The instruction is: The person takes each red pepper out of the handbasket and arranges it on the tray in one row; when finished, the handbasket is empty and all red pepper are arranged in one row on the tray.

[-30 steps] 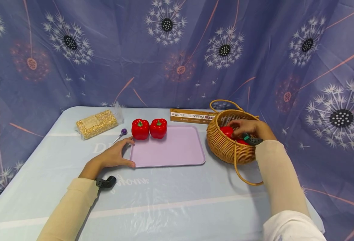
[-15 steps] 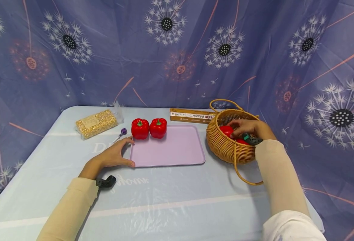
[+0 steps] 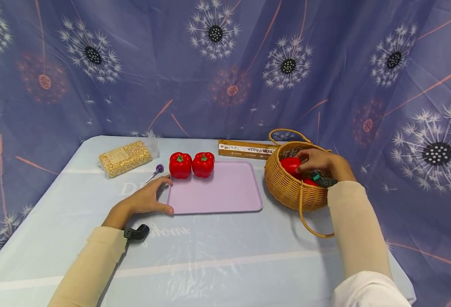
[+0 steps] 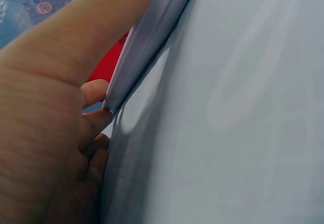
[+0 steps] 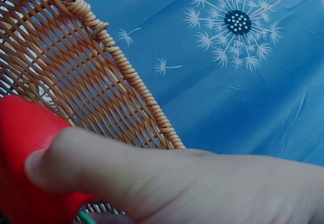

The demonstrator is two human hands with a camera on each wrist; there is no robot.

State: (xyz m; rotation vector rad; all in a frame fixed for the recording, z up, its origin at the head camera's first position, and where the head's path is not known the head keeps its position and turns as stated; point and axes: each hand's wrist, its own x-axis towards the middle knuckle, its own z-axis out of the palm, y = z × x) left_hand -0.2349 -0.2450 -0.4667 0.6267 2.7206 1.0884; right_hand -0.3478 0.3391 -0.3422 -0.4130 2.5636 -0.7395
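Note:
My right hand [image 3: 314, 161] reaches into the wicker basket [image 3: 286, 191] on the right. It grips a red bell pepper [image 3: 291, 165], and the thumb [image 5: 50, 158] presses on its smooth side in the right wrist view. More red [image 3: 310, 182] shows lower in the basket, partly covered by the wrist. At the left end of the lilac tray [image 3: 221, 194], my left hand [image 3: 146, 198] rests with thumb and index finger spread wide, fingertips against the rim [image 4: 126, 67]. Two red bell peppers [image 3: 180, 165] [image 3: 203, 164] stand side by side on the tray's back left corner.
Behind the left hand lie a bag of corn kernels [image 3: 126, 158] and a thin stick with a purple ball [image 3: 159, 168]. A long pasta box [image 3: 244, 149] lies at the back, its right end behind the basket. One basket handle [image 3: 309, 230] hangs down in front.
My right hand has lifted slightly inside the basket, and the pepper in its fingers has tipped a little upward. The left hand and tray stay put; the head view has shifted slightly.

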